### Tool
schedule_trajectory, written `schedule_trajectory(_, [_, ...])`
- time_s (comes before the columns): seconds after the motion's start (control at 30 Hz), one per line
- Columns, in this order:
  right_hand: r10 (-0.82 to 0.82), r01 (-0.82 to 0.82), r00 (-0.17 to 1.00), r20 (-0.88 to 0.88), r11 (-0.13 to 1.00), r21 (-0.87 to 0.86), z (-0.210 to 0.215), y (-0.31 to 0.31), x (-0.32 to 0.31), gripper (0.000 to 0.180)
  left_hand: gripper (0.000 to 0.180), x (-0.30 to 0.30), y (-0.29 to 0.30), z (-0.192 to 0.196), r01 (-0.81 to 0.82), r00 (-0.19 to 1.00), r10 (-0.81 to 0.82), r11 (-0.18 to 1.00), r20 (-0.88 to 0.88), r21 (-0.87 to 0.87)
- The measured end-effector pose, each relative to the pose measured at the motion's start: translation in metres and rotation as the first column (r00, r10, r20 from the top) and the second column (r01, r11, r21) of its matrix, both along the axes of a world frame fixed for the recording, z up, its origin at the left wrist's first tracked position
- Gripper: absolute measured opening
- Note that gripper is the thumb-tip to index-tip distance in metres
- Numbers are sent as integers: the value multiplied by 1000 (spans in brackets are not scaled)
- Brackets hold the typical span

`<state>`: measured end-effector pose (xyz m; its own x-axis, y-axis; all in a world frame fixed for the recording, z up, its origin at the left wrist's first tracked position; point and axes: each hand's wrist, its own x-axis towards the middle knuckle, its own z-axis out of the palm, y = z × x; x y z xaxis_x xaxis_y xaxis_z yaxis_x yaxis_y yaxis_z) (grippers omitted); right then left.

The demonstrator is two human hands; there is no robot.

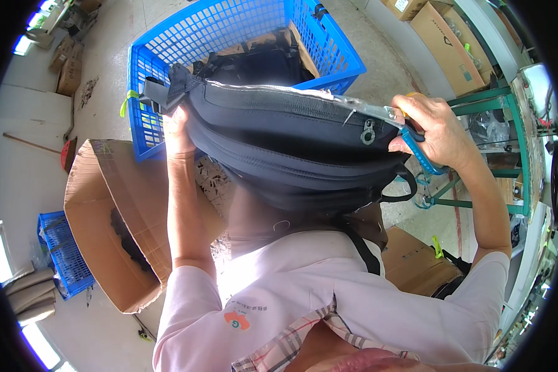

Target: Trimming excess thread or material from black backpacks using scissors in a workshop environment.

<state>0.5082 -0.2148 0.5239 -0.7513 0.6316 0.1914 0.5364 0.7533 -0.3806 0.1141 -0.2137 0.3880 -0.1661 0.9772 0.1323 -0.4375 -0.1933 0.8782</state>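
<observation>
The person holds a black backpack point(291, 139) up in front of the chest, lying sideways, so that its zipped edge faces the camera and the seam can be looked over. The left hand point(175, 127) is closed around the end of the bag near a webbing strap point(158, 92), taking the weight from below; the fingers are mostly hidden behind the fabric. The right hand point(434, 127) is curled shut at the other end, pinching the bag's edge together with a blue-handled tool point(423, 156) (probably small snips, though its tip is hard to make out), which keeps the tool ready while the bag is steadied. A metal zip pull point(368, 131) hangs just beside that hand, and a strip of clear plastic point(359, 106) runs along the top edge. Beyond the bag stands a blue plastic crate point(229, 31) with more dark bags inside, set on a pale concrete floor point(105, 105). An open cardboard box point(115, 223) sits at the person's left, a smaller blue crate point(65, 254) past it, and a green metal frame point(502, 124) stands to the right with more cartons point(446, 43) behind.
</observation>
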Motion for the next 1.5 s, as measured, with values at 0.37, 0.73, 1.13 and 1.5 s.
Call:
schedule_trajectory(0.37, [-26,26,999,33,1000,10,20,-1,-14,51,65,4,-1,5,21,1000,-20,998,-16,58])
schedule_trajectory(0.73, [-14,6,998,62,993,122,17,-3,-21,47,58,-10,-14,4,-33,999,34,998,-3,46])
schedule_trajectory(1.13, [-94,86,979,183,995,51,31,-2,-38,51,55,-22,-32,1,-73,997,75,995,-19,70])
schedule_trajectory(1.5, [-81,55,989,121,977,207,29,-2,-44,54,64,-34,-36,-8,-20,995,10,995,100,94])
